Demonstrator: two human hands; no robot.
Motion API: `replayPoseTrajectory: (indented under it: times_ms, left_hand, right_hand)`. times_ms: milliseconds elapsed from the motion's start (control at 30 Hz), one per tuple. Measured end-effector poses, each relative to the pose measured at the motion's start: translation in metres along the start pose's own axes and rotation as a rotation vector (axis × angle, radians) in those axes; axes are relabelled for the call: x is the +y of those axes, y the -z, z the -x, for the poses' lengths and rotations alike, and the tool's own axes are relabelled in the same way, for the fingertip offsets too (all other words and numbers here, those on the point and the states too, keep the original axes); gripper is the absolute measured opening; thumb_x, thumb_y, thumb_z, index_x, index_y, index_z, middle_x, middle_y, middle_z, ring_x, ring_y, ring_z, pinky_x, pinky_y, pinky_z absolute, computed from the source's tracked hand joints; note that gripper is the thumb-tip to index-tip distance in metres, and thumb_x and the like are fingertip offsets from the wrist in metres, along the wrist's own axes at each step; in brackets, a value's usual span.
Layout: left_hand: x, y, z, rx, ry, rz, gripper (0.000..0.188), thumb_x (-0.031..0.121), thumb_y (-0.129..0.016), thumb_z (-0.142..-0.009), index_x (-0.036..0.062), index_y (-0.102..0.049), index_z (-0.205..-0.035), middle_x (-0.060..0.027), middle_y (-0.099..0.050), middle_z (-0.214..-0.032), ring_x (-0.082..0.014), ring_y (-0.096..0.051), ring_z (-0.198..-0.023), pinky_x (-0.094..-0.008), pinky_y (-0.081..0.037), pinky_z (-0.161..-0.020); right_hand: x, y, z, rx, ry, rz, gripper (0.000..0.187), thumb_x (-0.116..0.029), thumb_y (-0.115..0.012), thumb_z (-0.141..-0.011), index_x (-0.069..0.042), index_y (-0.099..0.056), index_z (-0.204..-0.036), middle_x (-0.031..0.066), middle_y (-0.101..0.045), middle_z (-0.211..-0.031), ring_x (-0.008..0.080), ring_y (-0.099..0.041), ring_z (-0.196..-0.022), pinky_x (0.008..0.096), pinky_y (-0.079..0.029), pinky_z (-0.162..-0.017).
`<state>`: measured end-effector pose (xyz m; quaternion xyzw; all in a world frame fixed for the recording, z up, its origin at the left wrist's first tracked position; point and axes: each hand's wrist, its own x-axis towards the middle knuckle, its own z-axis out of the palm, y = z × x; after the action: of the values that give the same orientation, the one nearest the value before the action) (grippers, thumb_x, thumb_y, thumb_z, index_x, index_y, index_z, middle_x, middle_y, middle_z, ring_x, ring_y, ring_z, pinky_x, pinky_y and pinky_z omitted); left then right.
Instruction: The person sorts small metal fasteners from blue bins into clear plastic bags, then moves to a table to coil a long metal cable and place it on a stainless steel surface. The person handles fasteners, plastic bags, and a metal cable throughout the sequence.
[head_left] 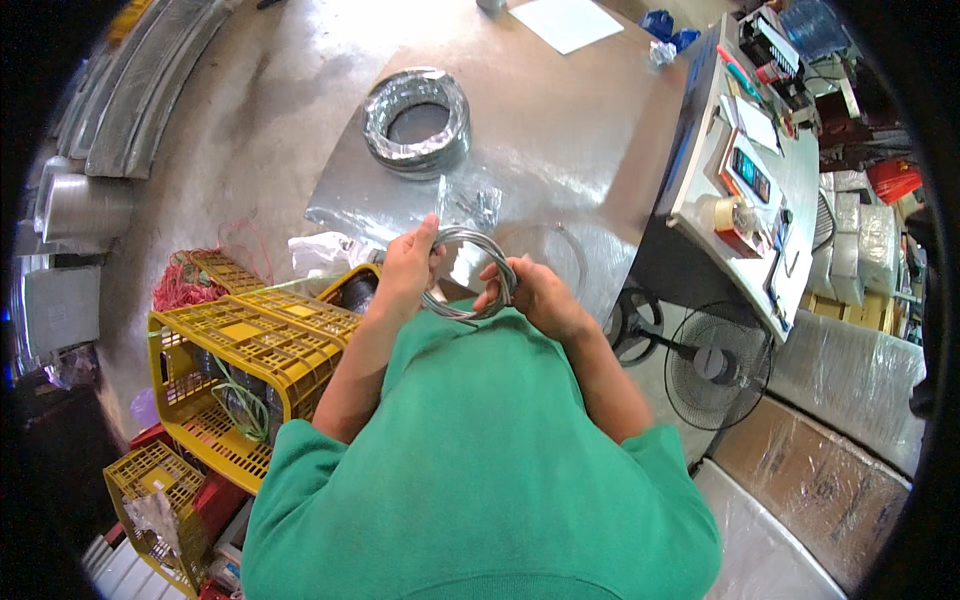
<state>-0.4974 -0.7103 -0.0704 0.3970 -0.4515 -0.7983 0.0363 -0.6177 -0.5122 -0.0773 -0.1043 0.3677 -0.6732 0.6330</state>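
Observation:
Close to my body, over the near edge of the metal-topped table [560,130], I hold a small coil of grey cable [462,234] between both hands. My left hand [408,268] grips the coil's left side, thumb on top. My right hand [540,295] has its fingers closed around the right side. Just beyond the coil lies a clear plastic bag [470,203] with small parts that I cannot make out. Farther back on the table sits a larger, thick ring-shaped bundle [416,120] in shiny clear wrap. A thin loop of wire [578,250] rests right of my right hand.
Yellow plastic crates [260,330] stand at my left, beside red netting [185,283]. To the right are a white desk [700,190] with a phone [750,174] and a tape roll [727,213], and a fan [715,365]. A white sheet [567,24] lies at the table's far side.

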Motion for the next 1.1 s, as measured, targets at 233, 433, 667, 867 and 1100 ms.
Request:
replayPoseTrajectory:
  times_ms: [233,433,667,867,1100]
  left_hand:
    - [-0.003,-0.018,-0.022,0.045,-0.243,0.26,0.049,0.048,-0.043,-0.106,0.0032,-0.063,-0.102,-0.0002,-0.059,-0.073,-0.0099,-0.051,-0.063,-0.0251,-0.042,-0.061]
    - [-0.001,0.012,-0.04,0.196,-0.492,0.029,0.047,0.04,-0.043,-0.107,0.0005,-0.056,-0.129,-0.0047,-0.065,-0.105,-0.012,-0.056,-0.092,-0.0284,-0.046,-0.083]
    - [-0.017,0.084,-0.031,0.286,-0.431,-0.101,0.035,0.027,-0.051,-0.104,-0.0036,-0.066,-0.111,-0.0086,-0.069,-0.094,-0.0127,-0.063,-0.087,-0.0268,-0.05,-0.082]
    - [-0.051,0.142,-0.018,0.424,-0.293,0.029,0.033,0.025,-0.052,-0.104,-0.0031,-0.066,-0.112,-0.0078,-0.07,-0.093,-0.0122,-0.063,-0.084,-0.0263,-0.051,-0.079]
    - [-0.046,0.168,-0.02,0.469,-0.24,-0.011,0.032,0.027,-0.053,-0.103,-0.0022,-0.066,-0.11,-0.0062,-0.07,-0.093,-0.0104,-0.062,-0.081,-0.0262,-0.05,-0.076]
  right_hand:
    - [-0.02,-0.013,-0.043,0.341,0.365,0.236,0.035,-0.02,-0.055,-0.104,-0.002,-0.051,-0.134,0.004,-0.055,-0.085,0.0138,-0.059,-0.073,0.0308,-0.055,-0.071]
    - [-0.094,-0.021,-0.112,0.411,0.466,0.337,0.032,-0.016,-0.056,-0.102,-0.003,-0.055,-0.131,0.0002,-0.048,-0.079,0.0081,-0.045,-0.059,0.0276,-0.047,-0.057]
    - [-0.133,-0.02,-0.254,0.439,0.517,0.986,0.026,-0.017,-0.061,-0.099,-0.001,-0.064,-0.119,0.0039,-0.059,-0.082,0.0103,-0.052,-0.064,0.0289,-0.046,-0.059]
    - [-0.106,0.018,-0.342,0.484,0.368,1.336,0.032,-0.023,-0.068,-0.091,0.002,-0.067,-0.111,0.0186,-0.07,-0.1,0.0287,-0.066,-0.093,0.0379,-0.05,-0.084]
    - [-0.088,0.049,-0.366,0.494,0.343,1.174,0.022,-0.019,-0.067,-0.094,0.001,-0.067,-0.105,0.0057,-0.063,-0.082,0.0116,-0.057,-0.064,0.0291,-0.046,-0.054]
